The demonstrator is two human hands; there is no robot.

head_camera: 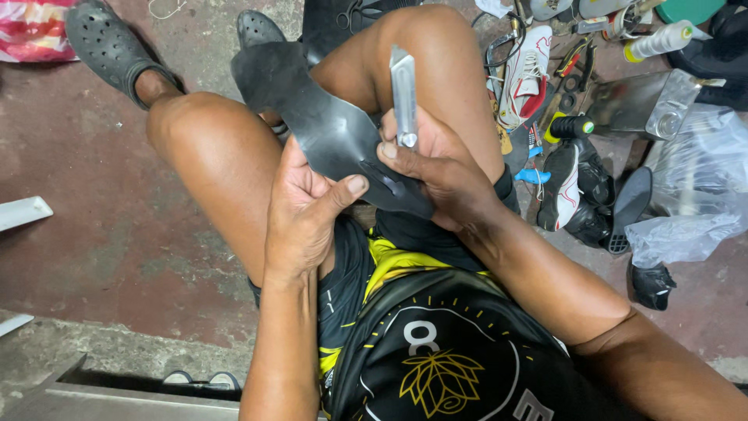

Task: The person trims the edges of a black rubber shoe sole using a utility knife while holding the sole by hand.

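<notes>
Hands are working one black rubber sole (312, 117) across a seated person's two bare knees. The left hand (304, 206) is clamping the sole's near edge, thumb pressing on top and fingers curling beneath. Just beside that grip, the right hand (436, 168) is closing around one metal-handled knife (403, 93), its handle pointing up and away from the thumb, which is pressing on the sole. Beyond the hands, two dark clogs (105, 47) are covering the feet. Right of the grip, one white sports shoe (526, 74) and one black sports shoe (573, 187) are lying among tools.
</notes>
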